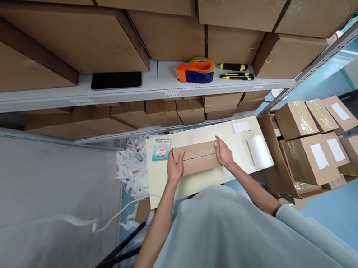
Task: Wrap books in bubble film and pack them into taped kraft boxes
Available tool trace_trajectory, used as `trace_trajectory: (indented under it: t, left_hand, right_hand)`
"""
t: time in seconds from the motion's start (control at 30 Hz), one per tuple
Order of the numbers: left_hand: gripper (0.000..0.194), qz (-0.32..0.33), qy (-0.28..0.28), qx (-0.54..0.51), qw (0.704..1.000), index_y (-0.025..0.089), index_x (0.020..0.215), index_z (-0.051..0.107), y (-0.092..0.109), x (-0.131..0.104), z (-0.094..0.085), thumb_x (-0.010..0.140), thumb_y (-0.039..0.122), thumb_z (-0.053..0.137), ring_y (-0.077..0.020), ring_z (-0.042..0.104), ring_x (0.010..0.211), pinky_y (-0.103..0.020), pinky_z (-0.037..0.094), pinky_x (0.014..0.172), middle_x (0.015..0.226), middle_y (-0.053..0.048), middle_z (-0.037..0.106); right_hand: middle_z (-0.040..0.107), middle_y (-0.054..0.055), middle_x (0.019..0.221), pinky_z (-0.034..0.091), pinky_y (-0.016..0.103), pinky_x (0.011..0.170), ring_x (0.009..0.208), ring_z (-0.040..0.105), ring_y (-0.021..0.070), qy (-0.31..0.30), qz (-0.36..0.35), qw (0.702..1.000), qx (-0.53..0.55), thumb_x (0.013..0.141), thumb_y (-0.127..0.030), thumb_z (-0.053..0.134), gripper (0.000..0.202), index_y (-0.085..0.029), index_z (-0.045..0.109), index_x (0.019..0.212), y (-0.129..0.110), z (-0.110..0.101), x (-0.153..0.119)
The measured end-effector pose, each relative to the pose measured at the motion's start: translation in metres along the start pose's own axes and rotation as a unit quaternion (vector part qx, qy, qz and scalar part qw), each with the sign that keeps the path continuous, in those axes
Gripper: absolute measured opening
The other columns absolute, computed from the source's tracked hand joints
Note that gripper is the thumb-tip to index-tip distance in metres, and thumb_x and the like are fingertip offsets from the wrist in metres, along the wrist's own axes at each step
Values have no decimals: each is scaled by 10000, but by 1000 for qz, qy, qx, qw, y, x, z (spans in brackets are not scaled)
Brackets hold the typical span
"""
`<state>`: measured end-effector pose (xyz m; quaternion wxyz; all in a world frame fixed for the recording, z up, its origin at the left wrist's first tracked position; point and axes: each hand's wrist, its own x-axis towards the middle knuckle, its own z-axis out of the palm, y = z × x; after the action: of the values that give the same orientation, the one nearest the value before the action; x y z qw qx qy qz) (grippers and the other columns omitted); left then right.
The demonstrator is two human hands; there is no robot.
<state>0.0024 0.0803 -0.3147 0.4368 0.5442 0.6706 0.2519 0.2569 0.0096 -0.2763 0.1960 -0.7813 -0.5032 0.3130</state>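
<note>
Between my two hands is a small brown cardboard box point(200, 158), with a dark seam running lengthwise where its top flaps meet. My left hand point(175, 165) grips its left end, thumb over the top. At the opposite end, my right hand point(223, 152) is closed round the edge, fingers along the far corner. The box is over the pale yellow table point(163, 182); whether its underside rests there I cannot tell. A green and white booklet point(160, 150) lies just beyond my left hand. To the right are a white label sheet point(241, 127) and a white roll point(260, 152).
Above the table, a grey shelf point(153, 81) bears large cartons point(169, 35), a black phone point(116, 80), an orange and blue tape dispenser point(195, 72) and utility knives point(236, 71). Packed boxes point(310, 160) fill a big carton at right. White paper scraps point(132, 164) lie left.
</note>
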Motion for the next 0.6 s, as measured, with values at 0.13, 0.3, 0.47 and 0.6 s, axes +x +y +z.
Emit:
trace_trajectory:
  t: [0.13, 0.3, 0.47, 0.6]
  left_hand:
    - [656, -30, 2, 9, 1000, 163, 1510, 577, -1, -6, 8, 1035, 614, 601, -359, 681, 1376, -539, 528, 1206, 1442, -221, 715]
    - [652, -3, 30, 26, 999, 159, 1496, 598, -2, -11, 8, 1013, 596, 582, -382, 667, 1390, -571, 540, 1194, 1396, -224, 721]
    - [623, 124, 129, 80, 981, 209, 1545, 601, 0, -9, 6, 998, 493, 508, -433, 532, 1538, -678, 422, 1283, 1531, -226, 655]
    - [535, 195, 176, 75, 962, 230, 1471, 663, 56, 26, 12, 1019, 414, 445, -439, 518, 1554, -706, 359, 1313, 1522, -199, 684]
  right_hand:
    - [601, 125, 1633, 567, 461, 1130, 1453, 599, 310, -26, 0, 999, -37, 1192, -419, 231, 594, -243, 414, 1728, 1, 4, 3]
    - [660, 131, 1571, 588, 454, 1116, 1416, 650, 299, 10, -21, 998, -65, 1191, -382, 249, 572, -252, 457, 1707, 1, 15, -2]
    - [705, 188, 1493, 629, 567, 1065, 1320, 737, 387, 66, -84, 990, -96, 1139, -399, 360, 554, -249, 606, 1613, 4, 23, 5]
    - [678, 188, 1543, 508, 677, 1214, 1447, 648, 420, 166, -196, 960, -109, 1137, -446, 387, 535, -274, 644, 1574, -32, -24, 58]
